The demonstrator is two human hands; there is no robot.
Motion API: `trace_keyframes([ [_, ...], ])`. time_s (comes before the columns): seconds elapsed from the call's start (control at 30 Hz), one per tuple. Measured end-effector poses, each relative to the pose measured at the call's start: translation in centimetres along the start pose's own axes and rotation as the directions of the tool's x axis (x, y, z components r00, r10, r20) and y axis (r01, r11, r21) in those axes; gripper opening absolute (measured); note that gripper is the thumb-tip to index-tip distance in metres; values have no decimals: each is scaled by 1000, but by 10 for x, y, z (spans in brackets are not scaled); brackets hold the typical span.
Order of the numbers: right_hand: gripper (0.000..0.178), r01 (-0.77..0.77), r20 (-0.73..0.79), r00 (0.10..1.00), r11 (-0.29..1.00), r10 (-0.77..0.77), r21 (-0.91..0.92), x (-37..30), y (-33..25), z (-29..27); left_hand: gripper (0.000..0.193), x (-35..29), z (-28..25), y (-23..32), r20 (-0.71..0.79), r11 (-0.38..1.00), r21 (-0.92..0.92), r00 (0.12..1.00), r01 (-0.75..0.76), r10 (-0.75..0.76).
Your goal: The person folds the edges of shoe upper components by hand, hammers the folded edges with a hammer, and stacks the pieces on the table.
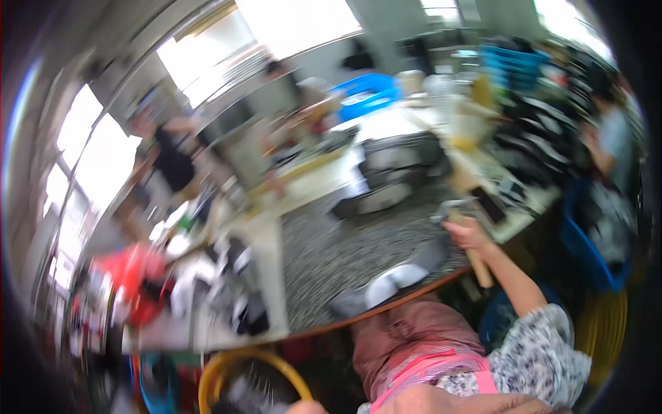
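My right hand [470, 236] is closed round the wooden handle of a hammer [480, 270] at the right front of the table. The hammer's metal head points up and away, blurred. Beside that hand, a curved grey-and-white piece [389, 284] lies along the front edge of a dark speckled mat [310, 255]. Farther back on the mat is a pile of black and grey shaped pieces [400, 162]. Only a small rounded bit of skin, perhaps my left hand [307, 408], shows at the lower edge; its fingers are hidden.
A dark phone [488, 205] lies right of the hammer. At the left are black-and-white scraps [227, 283] and a red plastic bag [134, 276]. A yellow-rimmed basket [207, 376] stands below the table. Other people work at the back left and far right, beside a blue tub [576, 238].
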State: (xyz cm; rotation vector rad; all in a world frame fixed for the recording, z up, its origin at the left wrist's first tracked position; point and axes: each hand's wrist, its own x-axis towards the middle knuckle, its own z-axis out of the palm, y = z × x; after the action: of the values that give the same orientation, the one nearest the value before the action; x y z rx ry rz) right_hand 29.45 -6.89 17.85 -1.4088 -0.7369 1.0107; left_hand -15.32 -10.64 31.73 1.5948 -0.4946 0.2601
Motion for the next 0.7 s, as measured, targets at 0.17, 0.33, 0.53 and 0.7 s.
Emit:
trace_keyframes([
  [0.17, 29, 26, 6, 1000, 999, -26, 20, 16, 25, -29, 10, 103, -32, -29, 432, 959, -279, 899, 56, 73],
  [0.33, 32, 45, -6, 999, 997, -45, 56, 4, 25, -44, 11, 155, -34, -41, 553, 925, -368, 823, 99, 131],
  [0.53, 29, 41, 4, 999, 997, -42, 71, 10, 25, -37, 11, 175, -41, -46, 565, 924, -374, 809, 79, 160],
  [0.7, 27, 72, 13, 997, 982, -75, 174, 14, 29, -39, 11, 168, -48, -39, 520, 930, -364, 841, 62, 148],
])
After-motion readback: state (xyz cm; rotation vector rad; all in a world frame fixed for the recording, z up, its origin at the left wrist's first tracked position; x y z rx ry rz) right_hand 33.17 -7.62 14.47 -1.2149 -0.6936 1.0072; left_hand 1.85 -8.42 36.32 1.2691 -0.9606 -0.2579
